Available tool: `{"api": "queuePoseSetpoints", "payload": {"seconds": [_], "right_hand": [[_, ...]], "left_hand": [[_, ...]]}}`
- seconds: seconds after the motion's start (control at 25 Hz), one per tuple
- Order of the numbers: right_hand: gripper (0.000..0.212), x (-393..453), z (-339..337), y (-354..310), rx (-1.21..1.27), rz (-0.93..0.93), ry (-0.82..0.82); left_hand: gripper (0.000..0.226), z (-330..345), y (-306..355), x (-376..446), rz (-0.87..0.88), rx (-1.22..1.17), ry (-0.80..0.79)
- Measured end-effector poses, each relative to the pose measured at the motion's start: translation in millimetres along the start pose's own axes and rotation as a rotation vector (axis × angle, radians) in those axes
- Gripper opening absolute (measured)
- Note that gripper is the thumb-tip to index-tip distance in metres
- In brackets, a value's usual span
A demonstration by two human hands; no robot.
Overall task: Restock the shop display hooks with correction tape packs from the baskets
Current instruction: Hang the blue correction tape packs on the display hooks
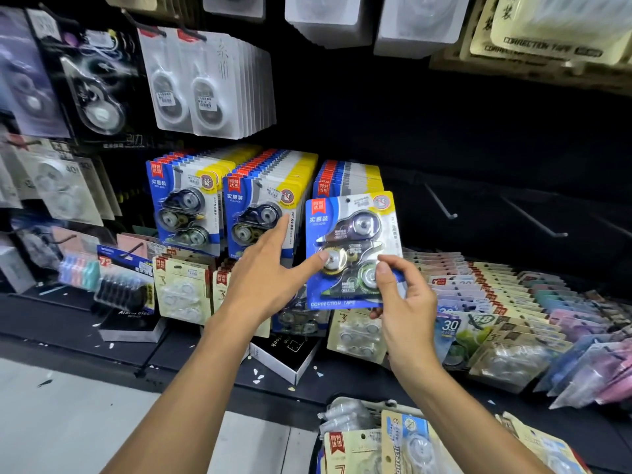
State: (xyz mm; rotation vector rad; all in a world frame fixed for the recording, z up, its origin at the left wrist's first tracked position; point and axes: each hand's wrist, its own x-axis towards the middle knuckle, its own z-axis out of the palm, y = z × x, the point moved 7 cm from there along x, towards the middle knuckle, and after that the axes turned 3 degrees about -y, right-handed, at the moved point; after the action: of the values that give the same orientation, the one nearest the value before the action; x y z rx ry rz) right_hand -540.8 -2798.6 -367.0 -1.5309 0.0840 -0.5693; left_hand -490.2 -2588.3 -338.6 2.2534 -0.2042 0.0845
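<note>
Our right hand (403, 302) has its grip clamped on a blue correction tape pack (352, 249): thumb on the front over the lower blister, fingers behind the card's bottom right corner. The pack stands upright, face toward us, its hang hole near the top edge, held in front of the display and not on a hook.

Our left hand (270, 268) is spread, grip apart, holding nothing. Its thumb tip touches the middle tape wheel on the held pack; its index finger reaches up and left onto the front card of the hanging blue packs (253, 213).

Left of the left hand, another full row of the same blue packs (181, 203) hangs on its hook. Directly behind the held pack, a third row (345, 176) of the same blue-yellow cards shows above its top edge.

To the right of the right hand, bare display hooks (441, 203) stick out from the dark back panel. Below them, beige and pastel packs (496, 295) lie fanned in rows on the shelf (68, 323).

Below the right forearm, near us, a basket (362, 405) holds beige correction tape packs (349, 449) and clear blister packs. Beneath both hands, a black-and-white box (290, 357) lies on the shelf edge.
</note>
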Motion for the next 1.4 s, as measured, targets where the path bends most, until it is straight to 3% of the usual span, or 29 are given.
{"api": "queuePoseSetpoints", "payload": {"seconds": [0.36,0.52,0.68,0.8,0.96,1.16,1.4], "right_hand": [[0.005,15.5,2.7,-10.3,-0.182,-0.031,-0.03],[0.009,21.1,12.7,1.4,-0.233,0.073,-0.136],[0.036,50.6,31.3,28.9,-0.374,0.313,-0.322],[0.047,69.5,31.4,43.3,-0.265,0.476,-0.367],[0.063,79.5,11.6,48.7,-0.253,0.458,-0.377],[0.095,63.9,-69.6,47.8,-0.597,0.301,-0.343],[0.107,5.7,-291.2,20.5,-0.903,0.335,-0.089]], "left_hand": [[0.098,1.0,3.2,-0.6,0.001,-0.019,0.007],[0.097,0.3,3.8,-1.7,-0.004,-0.013,0.006],[0.096,1.8,6.2,-4.7,-0.002,-0.01,0.004],[0.095,4.6,8.2,-4.8,0.004,0.002,-0.005],[0.094,14.8,13.4,1.4,0.019,-0.011,-0.014],[0.094,63.3,50.2,1.6,0.132,0.082,-0.076],[0.094,198.8,148.0,-34.9,0.345,0.11,-0.274]]}}
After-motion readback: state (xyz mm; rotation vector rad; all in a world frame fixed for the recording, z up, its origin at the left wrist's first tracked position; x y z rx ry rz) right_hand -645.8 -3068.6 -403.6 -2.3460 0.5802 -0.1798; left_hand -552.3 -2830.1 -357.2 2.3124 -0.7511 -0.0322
